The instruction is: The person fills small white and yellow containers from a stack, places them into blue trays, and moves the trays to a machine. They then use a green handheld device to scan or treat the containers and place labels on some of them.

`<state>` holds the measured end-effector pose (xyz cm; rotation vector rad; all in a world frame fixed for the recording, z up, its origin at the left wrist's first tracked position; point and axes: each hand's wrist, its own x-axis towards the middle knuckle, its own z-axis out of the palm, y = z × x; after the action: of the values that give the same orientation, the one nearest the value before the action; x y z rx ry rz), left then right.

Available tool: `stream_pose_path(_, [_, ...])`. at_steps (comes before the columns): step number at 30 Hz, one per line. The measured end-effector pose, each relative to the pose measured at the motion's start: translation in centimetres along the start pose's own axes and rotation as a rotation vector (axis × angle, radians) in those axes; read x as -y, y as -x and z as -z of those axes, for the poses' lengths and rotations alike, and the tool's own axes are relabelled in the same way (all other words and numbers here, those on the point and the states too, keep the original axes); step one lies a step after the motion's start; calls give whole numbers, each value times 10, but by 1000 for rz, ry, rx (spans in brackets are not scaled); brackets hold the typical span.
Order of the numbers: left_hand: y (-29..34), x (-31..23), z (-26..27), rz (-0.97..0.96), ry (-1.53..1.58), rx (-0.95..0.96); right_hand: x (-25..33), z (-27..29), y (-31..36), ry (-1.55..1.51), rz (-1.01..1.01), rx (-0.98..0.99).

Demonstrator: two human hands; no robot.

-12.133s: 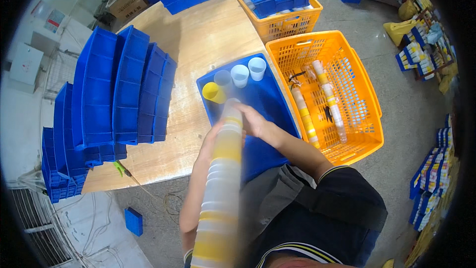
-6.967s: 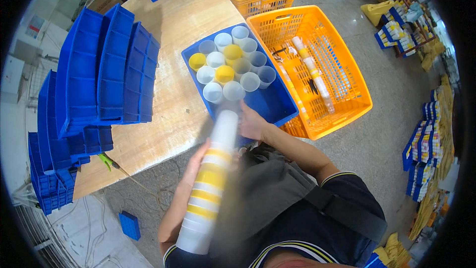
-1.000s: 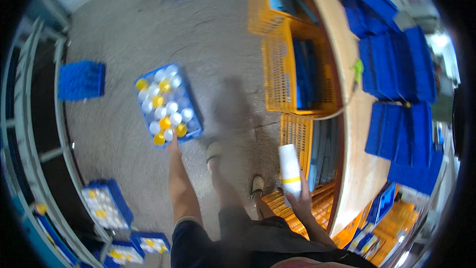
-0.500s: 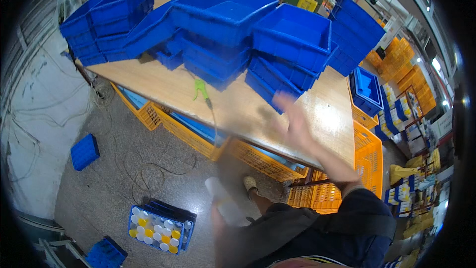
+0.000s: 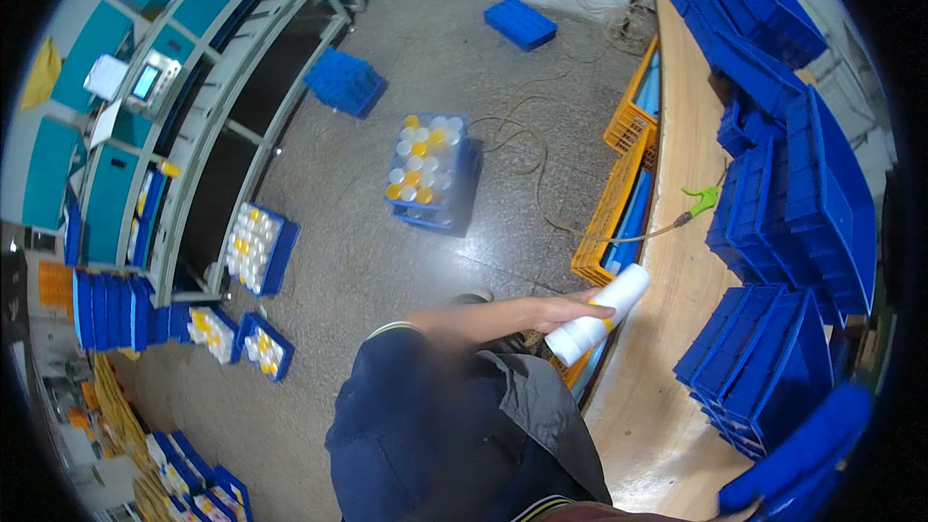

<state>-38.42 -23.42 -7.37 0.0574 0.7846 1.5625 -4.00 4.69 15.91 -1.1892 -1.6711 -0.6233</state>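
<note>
My left hand is closed round a white cylinder with a yellow band near its lower part. It looks like white round pieces stacked end to end, though I cannot tell for sure. The cylinder is tilted and held over the near edge of the wooden table. My right hand does not show. At the lower right a blurred blue bin stands out past the table's stacked blue bins. A green air blow gun lies on the table beside the bins, its hose trailing over the edge.
Orange crates sit under the table edge. On the floor are a blue crate of white and yellow round pieces, a loose hose and blue crates. A teal and grey machine bench lines the left, with filled trays near it.
The view has swung to the left. My left hand has come up from low beside my body to the table edge with the white cylinder. My right hand, earlier open over the table, has left view.
</note>
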Motion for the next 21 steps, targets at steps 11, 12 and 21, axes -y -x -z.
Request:
stream_pose_path(11, [-11,24,-39,111,-241,83,-35,135,188,206,-195,-30])
stream_pose_path(12, [-8,24,-43,132,-177,143,-30,141,202,99,-271,46])
stream_pose_path(21, [10,50,-78,-113,-651,458,-17,136,269,-547,-870,556])
